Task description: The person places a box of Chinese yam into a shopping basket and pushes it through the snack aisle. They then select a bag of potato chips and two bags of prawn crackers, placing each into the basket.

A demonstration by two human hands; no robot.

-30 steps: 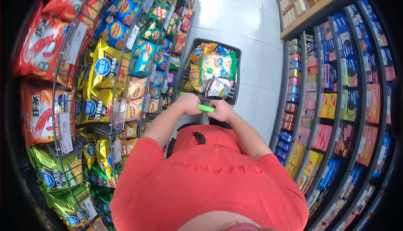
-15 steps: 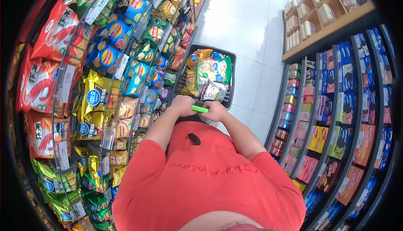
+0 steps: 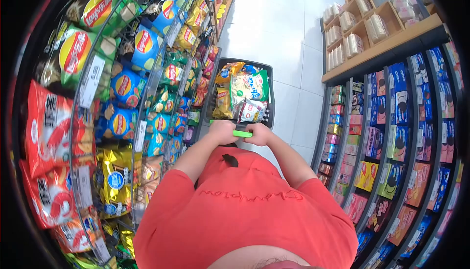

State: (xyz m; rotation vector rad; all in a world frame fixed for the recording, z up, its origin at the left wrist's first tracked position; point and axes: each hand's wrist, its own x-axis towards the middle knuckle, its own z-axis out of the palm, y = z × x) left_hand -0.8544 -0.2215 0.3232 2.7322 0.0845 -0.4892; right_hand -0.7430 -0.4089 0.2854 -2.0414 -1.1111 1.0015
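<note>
on my left runs a tall wire rack (image 3: 78, 137) packed with crisp bags (image 3: 120, 85), red ones low down, yellow and blue in the middle, green ones up top. on my right stand dark shelves (image 3: 391, 137) lined with boxes of biscuits (image 3: 399, 95), and above them a wooden shelf (image 3: 387, 44) with pale packs in its compartments. between the two lies a white tiled floor (image 3: 279, 19).

ahead of me, in the aisle and close to the rack, sits the black cart (image 3: 268, 100), its basket piled with snack bags (image 3: 242, 90), yellow ones on the left, a green and white one on top, a red and white one nearest me.

i see my red shirt (image 3: 245, 210) filling the bottom of the view, both arms stretched forward.

my left hand (image 3: 221, 132) is clenched around the green handle (image 3: 242, 133) of the cart, at its left end. my right hand (image 3: 259, 134) is clenched on the same handle at its right end, with a short bare stretch of green showing between the two hands.
</note>
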